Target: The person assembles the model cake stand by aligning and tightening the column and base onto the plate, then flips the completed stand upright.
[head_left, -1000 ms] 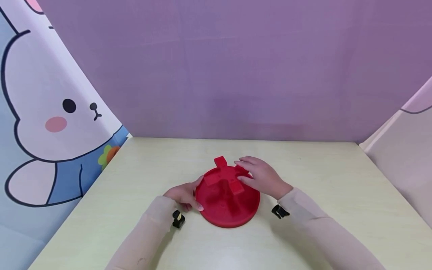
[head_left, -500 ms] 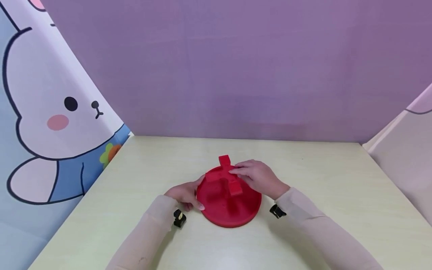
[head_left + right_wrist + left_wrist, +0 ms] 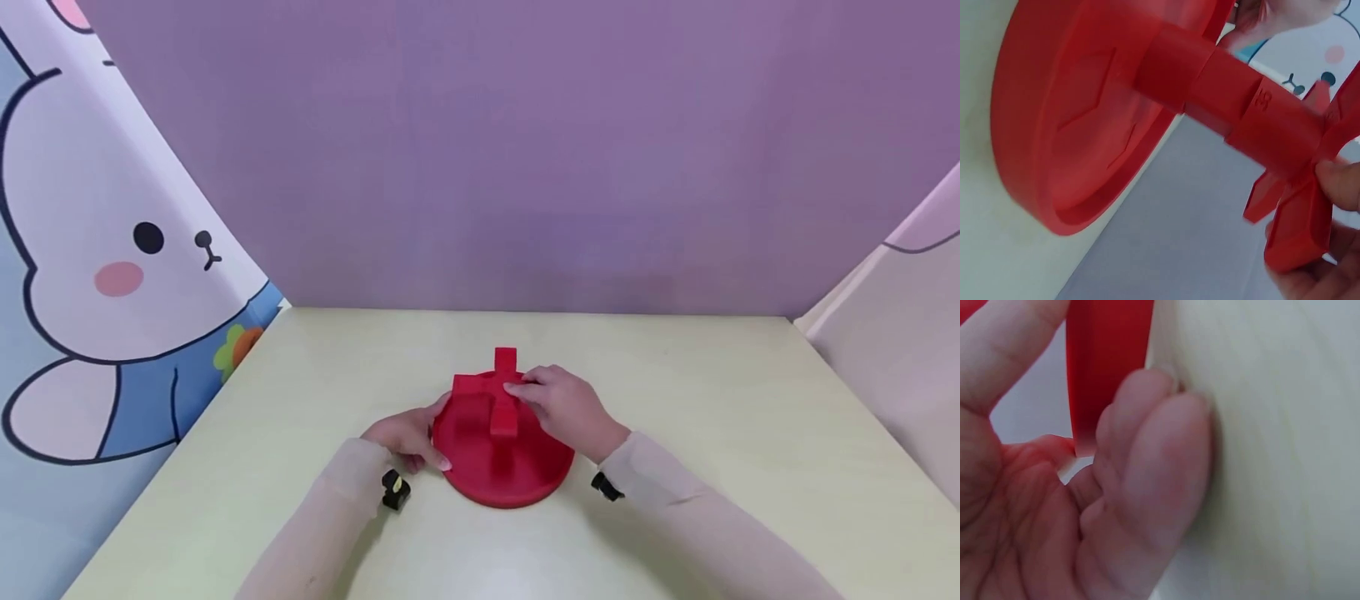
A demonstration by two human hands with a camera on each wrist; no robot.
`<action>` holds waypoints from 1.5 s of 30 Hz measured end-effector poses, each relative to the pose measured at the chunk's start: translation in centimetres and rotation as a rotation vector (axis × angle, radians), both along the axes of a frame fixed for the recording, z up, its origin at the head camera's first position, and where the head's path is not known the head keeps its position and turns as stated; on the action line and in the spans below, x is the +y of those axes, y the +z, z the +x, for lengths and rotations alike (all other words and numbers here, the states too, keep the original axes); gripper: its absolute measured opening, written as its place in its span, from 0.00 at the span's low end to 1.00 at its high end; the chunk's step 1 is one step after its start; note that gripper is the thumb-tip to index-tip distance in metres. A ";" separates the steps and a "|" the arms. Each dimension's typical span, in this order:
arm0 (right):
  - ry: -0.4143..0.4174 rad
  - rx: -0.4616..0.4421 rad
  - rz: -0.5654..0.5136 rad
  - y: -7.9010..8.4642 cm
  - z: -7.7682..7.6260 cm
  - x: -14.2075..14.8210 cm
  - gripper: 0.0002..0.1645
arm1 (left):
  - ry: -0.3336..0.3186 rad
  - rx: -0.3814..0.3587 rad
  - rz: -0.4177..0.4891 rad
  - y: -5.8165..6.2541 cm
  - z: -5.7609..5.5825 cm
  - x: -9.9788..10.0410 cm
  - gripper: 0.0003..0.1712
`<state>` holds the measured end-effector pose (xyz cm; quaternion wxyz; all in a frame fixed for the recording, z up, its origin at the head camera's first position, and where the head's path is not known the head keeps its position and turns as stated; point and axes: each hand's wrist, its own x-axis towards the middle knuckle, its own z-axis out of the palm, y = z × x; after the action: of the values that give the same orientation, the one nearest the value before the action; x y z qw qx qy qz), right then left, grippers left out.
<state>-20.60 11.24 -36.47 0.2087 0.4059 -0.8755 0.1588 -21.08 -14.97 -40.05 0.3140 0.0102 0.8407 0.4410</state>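
Observation:
A red plastic disc (image 3: 498,487) with a raised rim lies on the table. From its middle rises a stepped red post (image 3: 1222,87), marked "35", topped by a red cross-shaped handle (image 3: 504,417). At the disc's left side, my left hand (image 3: 405,435) holds the rim between thumb and fingers. The left wrist view shows its curled fingers beside the disc's red edge (image 3: 1107,356), low against the tabletop. My right hand (image 3: 573,408) pinches the right arm of the cross, its thumb on top near the centre. In the right wrist view that handle arm (image 3: 1304,219) sits between thumb and fingers.
The pale wooden table (image 3: 360,358) surrounds the disc. Behind it stands a purple backdrop (image 3: 480,167), with a printed rabbit curtain (image 3: 112,208) along the left. A black band (image 3: 396,489) is at the left cuff, another black band (image 3: 607,486) at the right.
My right hand has moved from loosely spread fingers to a pinch on the handle arm. The cross has turned clockwise as seen from above. My left hand stays at the rim.

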 end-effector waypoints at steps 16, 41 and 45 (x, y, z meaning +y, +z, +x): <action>-0.181 -0.019 0.068 1.3 1.6 -3.4 0.23 | 0.008 -0.020 0.075 0.5 0.1 -1.5 0.65; 0.093 -0.350 0.145 2.2 -3.3 0.6 0.25 | -0.040 -0.025 0.031 0.0 0.3 -0.2 0.65; 0.082 -0.272 0.112 1.5 -3.5 0.6 0.24 | -0.044 -0.014 0.067 0.1 0.2 -0.3 0.64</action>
<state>-24.13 11.86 -34.93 0.0588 0.4268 -0.8859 0.1717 -20.85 -15.29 -39.97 0.3290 0.0364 0.8227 0.4621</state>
